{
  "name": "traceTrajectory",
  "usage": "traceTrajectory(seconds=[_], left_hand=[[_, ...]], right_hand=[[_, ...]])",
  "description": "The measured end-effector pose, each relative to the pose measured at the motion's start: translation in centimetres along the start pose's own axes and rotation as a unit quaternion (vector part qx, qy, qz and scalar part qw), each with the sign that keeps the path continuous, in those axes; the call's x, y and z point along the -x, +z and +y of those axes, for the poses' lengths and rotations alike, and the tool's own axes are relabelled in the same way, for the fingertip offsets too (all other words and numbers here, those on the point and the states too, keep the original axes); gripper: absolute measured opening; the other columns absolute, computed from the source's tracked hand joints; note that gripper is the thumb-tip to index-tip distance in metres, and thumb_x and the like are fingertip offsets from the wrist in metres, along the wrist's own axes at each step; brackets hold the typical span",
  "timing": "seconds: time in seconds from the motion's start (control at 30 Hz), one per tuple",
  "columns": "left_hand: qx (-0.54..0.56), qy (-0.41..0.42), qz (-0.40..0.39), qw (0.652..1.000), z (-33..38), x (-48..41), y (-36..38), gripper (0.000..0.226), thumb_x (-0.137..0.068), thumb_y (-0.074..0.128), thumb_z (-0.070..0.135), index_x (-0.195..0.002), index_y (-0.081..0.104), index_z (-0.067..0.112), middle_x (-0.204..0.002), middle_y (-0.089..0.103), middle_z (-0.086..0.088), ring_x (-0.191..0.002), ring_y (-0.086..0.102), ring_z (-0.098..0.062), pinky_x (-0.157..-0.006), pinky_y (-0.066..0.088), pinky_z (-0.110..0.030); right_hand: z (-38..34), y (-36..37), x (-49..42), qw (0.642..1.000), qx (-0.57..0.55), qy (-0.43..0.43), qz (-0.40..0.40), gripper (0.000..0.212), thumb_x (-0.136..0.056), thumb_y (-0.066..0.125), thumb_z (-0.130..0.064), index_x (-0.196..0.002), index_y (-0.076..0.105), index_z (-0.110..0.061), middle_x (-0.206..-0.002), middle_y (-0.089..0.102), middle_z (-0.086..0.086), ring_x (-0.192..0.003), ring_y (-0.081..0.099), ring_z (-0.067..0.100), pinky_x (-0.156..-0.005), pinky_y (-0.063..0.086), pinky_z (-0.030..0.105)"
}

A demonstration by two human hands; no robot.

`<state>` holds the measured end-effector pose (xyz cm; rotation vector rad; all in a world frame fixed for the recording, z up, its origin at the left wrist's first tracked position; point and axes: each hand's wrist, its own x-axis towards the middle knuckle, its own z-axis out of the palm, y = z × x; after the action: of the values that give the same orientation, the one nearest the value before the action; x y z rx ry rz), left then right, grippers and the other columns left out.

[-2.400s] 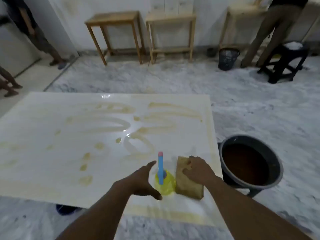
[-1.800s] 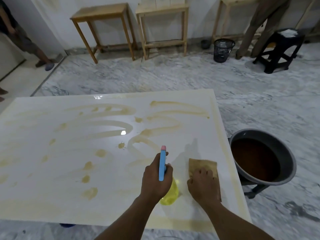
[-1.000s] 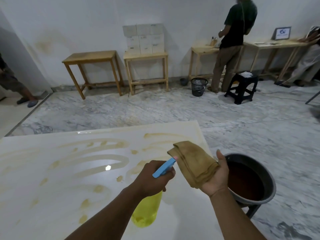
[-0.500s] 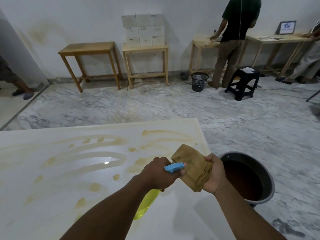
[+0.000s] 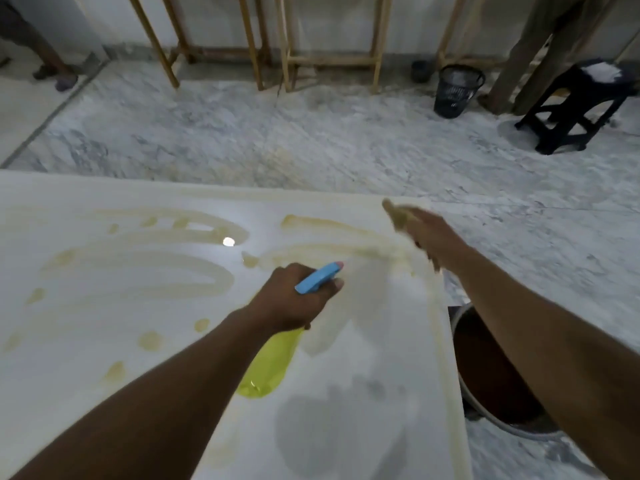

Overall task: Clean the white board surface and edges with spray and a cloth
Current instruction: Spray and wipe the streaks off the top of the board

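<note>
Brown smears streak the white board ahead of my left hand, which grips the spray bottle, nozzle toward my right. My right hand, blurred, seems to clutch the cloth at the board's far corner. I judge wiping is under way; next, spray and sweep leftward across the smears. A bucket of dark water sits under my right forearm, beside the edge.

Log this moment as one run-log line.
left hand: grips spray bottle | right hand: holds cloth at far right corner of board, blurred | yellow smears: across surface
</note>
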<state>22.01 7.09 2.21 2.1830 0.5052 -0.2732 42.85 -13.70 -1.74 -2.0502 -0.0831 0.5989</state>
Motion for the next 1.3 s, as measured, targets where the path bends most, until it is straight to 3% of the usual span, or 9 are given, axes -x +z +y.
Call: traceTrajectory(seconds=[0.13,0.27,0.43,0.7,0.93,1.03,1.13,1.23,1.3], left_hand=[[-0.037,0.025,0.011,0.999,0.3,-2.6,0.9,0.052,-0.099,0.064,0.050,-0.081,0.067,0.001,-0.077,0.075,-0.022,-0.059,0.075,-0.030,-0.069,0.066,-0.046],[-0.046,0.037,0.016,0.998,0.1,-3.3,1.5,0.054,-0.099,0.063,0.052,-0.084,0.067,0.001,-0.079,0.077,-0.018,-0.053,0.074,-0.021,-0.068,0.063,-0.040],[-0.015,0.026,0.008,1.000,-0.9,-1.9,1.2,0.051,-0.098,0.063,0.054,-0.084,0.069,0.006,-0.080,0.077,-0.018,-0.051,0.074,-0.017,-0.059,0.058,-0.023],[-0.012,0.022,0.017,1.000,-4.5,3.7,0.3,0.050,-0.099,0.064,0.052,-0.093,0.072,0.003,-0.088,0.076,-0.023,-0.052,0.073,-0.023,-0.056,0.059,-0.023],[0.021,0.014,0.026,0.999,-8.0,12.3,-0.2,0.052,-0.098,0.066,0.051,-0.096,0.073,0.000,-0.092,0.075,-0.026,-0.061,0.077,-0.028,-0.065,0.067,-0.041],[0.037,0.009,0.026,0.999,-9.5,15.4,-0.8,0.046,-0.098,0.065,0.050,-0.099,0.076,0.006,-0.094,0.077,-0.024,-0.070,0.079,-0.029,-0.066,0.065,-0.028],[0.055,0.021,0.028,0.998,-10.3,17.3,-2.0,0.027,-0.098,0.065,0.050,-0.093,0.079,0.027,-0.094,0.079,-0.020,-0.074,0.080,-0.027,-0.070,0.062,-0.027],[0.049,0.016,0.042,0.998,-10.5,17.0,-3.5,0.031,-0.099,0.066,0.049,-0.086,0.078,0.023,-0.092,0.078,-0.020,-0.071,0.080,-0.025,-0.060,0.057,-0.016],[0.037,0.014,0.046,0.998,-10.3,15.7,-4.5,0.044,-0.098,0.065,0.051,-0.090,0.075,0.009,-0.091,0.078,-0.022,-0.069,0.080,-0.023,-0.063,0.065,-0.024]], right_hand=[[3.7,1.9,-9.0,0.984,0.148,-0.092,-0.030,0.048,-0.096,0.050,-0.009,-0.139,0.056,-0.029,-0.139,0.057,0.010,-0.125,0.055,0.030,-0.095,0.041,0.030],[10.3,5.7,-9.0,0.941,0.297,-0.149,-0.066,0.049,-0.099,0.045,-0.010,-0.147,0.046,-0.022,-0.156,0.037,0.015,-0.148,0.026,0.037,-0.121,0.019,0.046],[13.0,6.8,-8.3,0.959,0.231,-0.161,-0.019,0.039,-0.101,0.050,-0.008,-0.136,0.060,-0.022,-0.156,0.039,0.009,-0.152,0.017,0.027,-0.124,0.007,0.042],[16.8,14.1,4.4,0.941,0.271,-0.202,-0.032,0.058,-0.092,0.024,-0.034,-0.140,0.056,-0.025,-0.157,0.037,0.011,-0.150,0.021,0.036,-0.119,0.017,0.062],[19.4,24.3,21.8,0.921,0.280,-0.270,-0.028,0.051,-0.087,0.044,-0.017,-0.135,0.060,-0.027,-0.150,0.049,0.004,-0.141,0.039,0.033,-0.114,0.033,0.055],[17.2,24.7,26.4,0.956,0.181,-0.231,-0.001,0.038,-0.088,0.061,-0.005,-0.120,0.069,-0.024,-0.125,0.068,-0.004,-0.112,0.065,0.019,-0.093,0.055,0.033],[13.0,21.6,26.8,0.997,-0.048,-0.036,-0.056,0.029,-0.096,0.050,-0.010,-0.110,0.071,-0.026,-0.101,0.074,0.000,-0.076,0.065,0.013,-0.067,0.050,0.026],[11.1,18.2,24.2,0.916,-0.342,0.175,-0.114,0.030,-0.098,0.051,-0.015,-0.124,0.063,-0.006,-0.115,0.070,0.024,-0.104,0.068,0.036,-0.091,0.055,0.045],[9.9,16.2,22.0,0.879,-0.405,0.218,-0.129,0.033,-0.098,0.055,-0.017,-0.125,0.062,0.000,-0.124,0.066,0.025,-0.118,0.061,0.041,-0.101,0.049,0.052]])
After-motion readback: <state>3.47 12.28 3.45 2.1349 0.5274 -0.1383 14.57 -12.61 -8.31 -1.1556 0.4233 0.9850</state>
